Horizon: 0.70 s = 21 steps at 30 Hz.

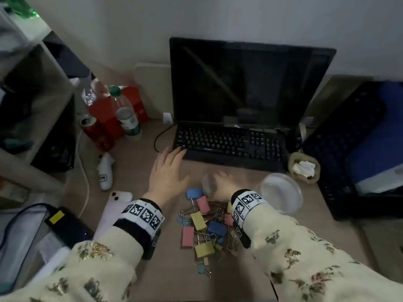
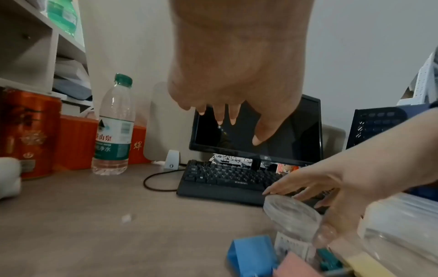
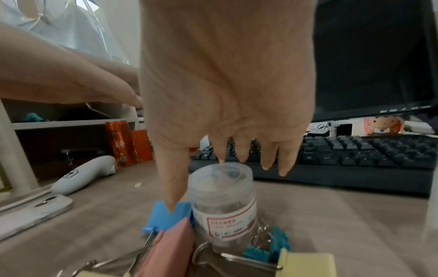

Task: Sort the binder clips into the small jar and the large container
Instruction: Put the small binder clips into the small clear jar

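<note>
A pile of pink, yellow and blue binder clips (image 1: 205,225) lies on the desk between my wrists. At its far edge stands the small clear jar (image 1: 207,184) (image 3: 222,196) with a red-framed label and its lid on. My right hand (image 1: 221,183) (image 3: 208,183) reaches over it, thumb on its left side and fingers behind the lid, holding it. A blue clip (image 3: 166,217) and a pink clip (image 3: 170,249) touch the jar's base. The large clear container (image 1: 281,190), lidded, sits to the right. My left hand (image 1: 172,162) (image 2: 227,121) hovers open near the keyboard, holding nothing.
A black keyboard (image 1: 231,144) and a dark monitor (image 1: 246,83) fill the back of the desk. A water bottle (image 1: 126,114) and red tins (image 1: 98,131) stand back left. A phone (image 1: 117,205) and a white device (image 1: 105,171) lie left; a small basket (image 1: 304,167) sits right.
</note>
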{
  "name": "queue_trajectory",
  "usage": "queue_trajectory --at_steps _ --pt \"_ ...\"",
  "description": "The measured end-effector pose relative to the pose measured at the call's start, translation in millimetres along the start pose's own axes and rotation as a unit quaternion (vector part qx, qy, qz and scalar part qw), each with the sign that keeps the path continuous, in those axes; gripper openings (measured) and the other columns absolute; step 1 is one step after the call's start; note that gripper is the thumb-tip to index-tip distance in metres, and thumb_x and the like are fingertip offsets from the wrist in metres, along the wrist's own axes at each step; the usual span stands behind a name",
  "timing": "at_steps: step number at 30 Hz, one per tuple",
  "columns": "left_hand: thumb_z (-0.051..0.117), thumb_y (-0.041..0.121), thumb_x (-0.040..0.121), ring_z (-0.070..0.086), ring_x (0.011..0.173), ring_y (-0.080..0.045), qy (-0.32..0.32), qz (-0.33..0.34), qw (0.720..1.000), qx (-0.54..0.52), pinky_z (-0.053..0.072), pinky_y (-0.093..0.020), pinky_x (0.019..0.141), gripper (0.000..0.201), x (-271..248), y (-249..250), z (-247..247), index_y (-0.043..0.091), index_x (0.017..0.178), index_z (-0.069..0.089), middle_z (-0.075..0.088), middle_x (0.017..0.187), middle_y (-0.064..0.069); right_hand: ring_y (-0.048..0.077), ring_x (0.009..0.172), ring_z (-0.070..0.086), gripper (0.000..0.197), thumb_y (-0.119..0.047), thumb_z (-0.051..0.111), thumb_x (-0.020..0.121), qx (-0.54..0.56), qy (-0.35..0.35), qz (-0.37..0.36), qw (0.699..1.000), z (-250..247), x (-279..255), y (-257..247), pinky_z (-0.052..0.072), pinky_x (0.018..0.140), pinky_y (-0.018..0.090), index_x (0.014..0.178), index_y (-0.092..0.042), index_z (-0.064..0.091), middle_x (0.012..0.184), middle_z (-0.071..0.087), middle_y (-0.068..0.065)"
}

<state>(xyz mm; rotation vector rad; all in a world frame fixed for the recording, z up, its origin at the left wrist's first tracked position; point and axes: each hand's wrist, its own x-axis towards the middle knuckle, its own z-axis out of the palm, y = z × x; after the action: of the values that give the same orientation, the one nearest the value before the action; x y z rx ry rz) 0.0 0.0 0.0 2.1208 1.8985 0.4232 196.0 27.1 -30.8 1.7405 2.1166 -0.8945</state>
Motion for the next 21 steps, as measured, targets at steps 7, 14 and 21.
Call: queue_trajectory --at_steps 7,14,21 --pt "0.060 0.042 0.088 0.011 0.148 -0.023 -0.111 -0.037 0.993 -0.014 0.017 -0.042 0.120 0.078 -20 -2 15 0.026 0.153 0.021 0.024 0.159 0.001 0.033 0.118 0.050 0.067 -0.043 0.068 0.081 0.002 0.095 0.006 0.995 5 -7 2 0.046 0.090 0.040 0.135 -0.016 0.038 0.136 0.044 0.010" --pt "0.074 0.066 0.066 0.023 0.144 -0.020 -0.146 -0.045 0.979 -0.133 0.027 -0.041 0.115 0.111 -19 19 21 0.027 0.153 0.018 0.028 0.157 0.003 0.026 0.122 0.051 0.088 -0.079 0.044 0.075 0.167 0.143 0.037 0.975 -22 -39 -4 0.047 0.092 0.038 0.143 -0.023 0.037 0.141 0.048 0.007" --pt "0.074 0.069 0.056 0.061 0.079 -0.012 -0.153 0.008 0.985 -0.082 0.050 -0.031 0.065 0.063 -22 42 7 0.030 0.100 0.053 0.062 0.089 0.011 0.020 0.110 0.058 0.091 -0.083 0.041 0.072 0.193 0.101 -0.003 0.976 -24 -76 -5 0.051 0.090 0.037 0.132 -0.017 0.053 0.131 0.058 0.007"
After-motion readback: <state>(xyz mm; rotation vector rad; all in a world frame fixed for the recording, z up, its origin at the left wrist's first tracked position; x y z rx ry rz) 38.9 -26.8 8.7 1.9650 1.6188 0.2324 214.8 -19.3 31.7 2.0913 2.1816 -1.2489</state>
